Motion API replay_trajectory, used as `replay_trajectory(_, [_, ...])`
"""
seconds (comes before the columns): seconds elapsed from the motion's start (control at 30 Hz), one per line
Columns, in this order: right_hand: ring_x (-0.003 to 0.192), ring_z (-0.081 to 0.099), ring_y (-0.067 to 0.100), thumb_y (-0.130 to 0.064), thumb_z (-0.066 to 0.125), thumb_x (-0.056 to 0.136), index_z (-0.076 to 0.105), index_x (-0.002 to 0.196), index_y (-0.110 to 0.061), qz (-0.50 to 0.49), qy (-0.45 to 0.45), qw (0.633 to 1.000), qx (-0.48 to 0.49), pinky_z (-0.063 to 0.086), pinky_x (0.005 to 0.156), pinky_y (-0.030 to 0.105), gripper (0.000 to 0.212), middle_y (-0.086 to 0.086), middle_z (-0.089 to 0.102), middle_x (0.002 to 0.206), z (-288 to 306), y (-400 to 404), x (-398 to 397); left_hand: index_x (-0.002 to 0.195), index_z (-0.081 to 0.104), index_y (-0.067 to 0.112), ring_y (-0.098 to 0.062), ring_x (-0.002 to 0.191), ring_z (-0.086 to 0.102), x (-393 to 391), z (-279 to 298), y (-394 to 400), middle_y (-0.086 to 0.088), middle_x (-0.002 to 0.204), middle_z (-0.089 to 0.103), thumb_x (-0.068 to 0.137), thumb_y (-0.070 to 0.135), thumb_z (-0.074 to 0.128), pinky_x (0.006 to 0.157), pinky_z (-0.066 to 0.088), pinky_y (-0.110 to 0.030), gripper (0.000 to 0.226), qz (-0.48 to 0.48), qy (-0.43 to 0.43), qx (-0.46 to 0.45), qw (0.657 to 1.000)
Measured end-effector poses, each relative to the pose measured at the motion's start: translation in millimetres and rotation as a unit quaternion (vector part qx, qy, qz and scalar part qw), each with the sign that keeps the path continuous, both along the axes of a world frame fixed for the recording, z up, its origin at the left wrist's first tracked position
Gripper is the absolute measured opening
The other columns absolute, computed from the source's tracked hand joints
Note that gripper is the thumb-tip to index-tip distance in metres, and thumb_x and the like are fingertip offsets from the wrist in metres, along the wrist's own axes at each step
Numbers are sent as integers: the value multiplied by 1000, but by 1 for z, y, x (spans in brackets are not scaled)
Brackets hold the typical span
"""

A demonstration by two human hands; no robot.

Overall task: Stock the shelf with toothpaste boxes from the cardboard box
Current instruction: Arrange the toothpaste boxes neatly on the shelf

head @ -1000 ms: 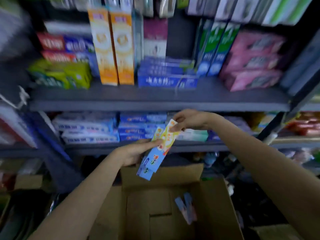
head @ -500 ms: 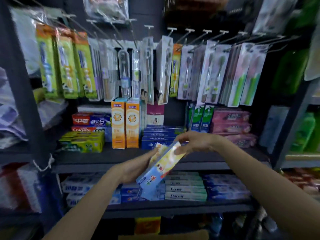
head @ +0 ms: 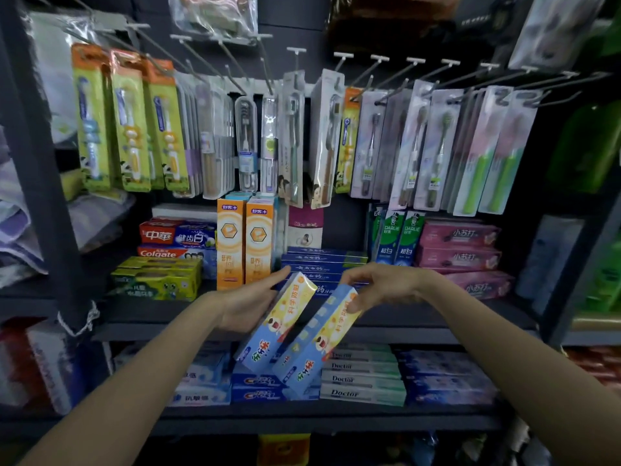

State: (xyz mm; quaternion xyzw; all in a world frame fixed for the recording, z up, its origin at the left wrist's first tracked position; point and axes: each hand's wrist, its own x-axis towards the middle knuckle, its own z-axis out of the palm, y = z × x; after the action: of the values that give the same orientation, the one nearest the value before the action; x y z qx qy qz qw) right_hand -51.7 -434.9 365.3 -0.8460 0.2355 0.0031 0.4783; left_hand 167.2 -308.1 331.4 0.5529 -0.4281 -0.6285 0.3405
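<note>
Two blue and yellow toothpaste boxes are held tilted in front of the shelf. My left hand (head: 250, 302) holds the left toothpaste box (head: 277, 326) from behind, fingers pointing up toward the shelf. My right hand (head: 379, 285) pinches the top end of the right toothpaste box (head: 317, 338). Both boxes hang just before the front edge of the upper shelf (head: 168, 314). The cardboard box is out of view.
The upper shelf carries green boxes (head: 158, 279), upright orange boxes (head: 243, 243), a blue stack (head: 319, 264), green-white Darlie boxes (head: 398, 240) and pink boxes (head: 460, 250). Toothbrush packs (head: 242, 139) hang on hooks above. The lower shelf (head: 302, 418) holds Crest and Doctor boxes.
The view rose from the cardboard box to the shelf. The two boxes, held together before, are now apart, one in each hand, and have come up to the upper shelf.
</note>
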Motion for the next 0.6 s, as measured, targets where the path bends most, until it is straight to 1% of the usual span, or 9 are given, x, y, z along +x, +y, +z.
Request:
replay_trajectory(0.1, [95, 63, 14, -1, 64, 85, 59, 88, -14, -14, -12, 1000, 0, 54, 85, 26, 14, 1, 56, 108, -2, -6, 3, 108, 58, 25, -19, 112, 57, -11, 6, -9, 0, 117, 63, 71, 67, 42, 88, 47, -33, 58, -36, -26, -1, 999])
replay_trajectory(0.17, [95, 63, 13, -1, 62, 86, 59, 89, -12, -30, -17, 999, 20, 55, 84, 25, 12, 0, 57, 108, -4, -11, 1, 110, 58, 26, -15, 109, 61, -18, 11, -16, 3, 116, 65, 65, 64, 60, 86, 50, -29, 59, -82, -71, -7, 994])
replay_trajectory(0.27, [94, 64, 13, -2, 62, 86, 58, 91, -7, -59, -26, 997, 48, 56, 84, 26, 8, 1, 58, 106, -6, -16, -5, 111, 55, 23, -9, 97, 64, -25, 13, -27, 4, 109, 66, 79, 35, 66, 89, 51, -27, 36, -109, -178, -14, 978])
replay_trajectory(0.33, [90, 64, 10, -3, 64, 85, 54, 88, -5, -92, -42, 994, 51, 57, 78, 23, 10, 2, 58, 105, -9, -16, -7, 122, 48, 19, -15, 101, 61, -31, 13, -35, -2, 119, 61, 85, 21, 65, 95, 49, -33, 41, -111, -240, -16, 964])
replay_trajectory(0.4, [90, 61, 9, -10, 68, 84, 51, 91, -10, -106, -25, 994, -14, 54, 76, 20, 18, 2, 54, 111, -12, -14, -10, 128, 40, 17, -17, 103, 60, -36, 9, -44, -4, 122, 57, 84, 18, 67, 92, 50, -33, 51, -126, -286, -6, 950])
replay_trajectory(0.43, [96, 57, 11, -16, 71, 83, 50, 101, -13, -104, 5, 991, -80, 51, 82, 23, 28, 3, 51, 119, -16, -15, -13, 127, 39, 18, -17, 103, 60, -39, 7, -48, -4, 122, 56, 83, 19, 68, 90, 51, -32, 52, -138, -311, 3, 940])
replay_trajectory(0.47, [106, 51, 12, -22, 73, 81, 46, 118, -17, -91, 37, 984, -151, 45, 90, 24, 45, 4, 44, 130, -21, -17, -15, 125, 40, 18, -18, 105, 59, -44, 3, -54, -3, 122, 55, 82, 21, 68, 90, 51, -32, 51, -152, -347, 8, 926])
replay_trajectory(0.53, [129, 33, 13, -29, 75, 79, 25, 144, -22, -52, 72, 962, -258, 31, 105, 27, 83, -2, 27, 150, -32, -21, -16, 119, 42, 17, -20, 107, 58, -56, 0, -67, -3, 119, 55, 79, 25, 69, 89, 50, -33, 49, -196, -423, -5, 885])
replay_trajectory(0.6, [133, 31, 17, -31, 77, 76, 25, 145, -22, -14, 83, 947, -311, 30, 106, 32, 87, -3, 32, 148, -42, -20, -14, 110, 46, 18, -22, 99, 59, -72, -4, -82, 0, 104, 57, 76, 28, 69, 81, 50, -33, 42, -230, -455, -28, 860])
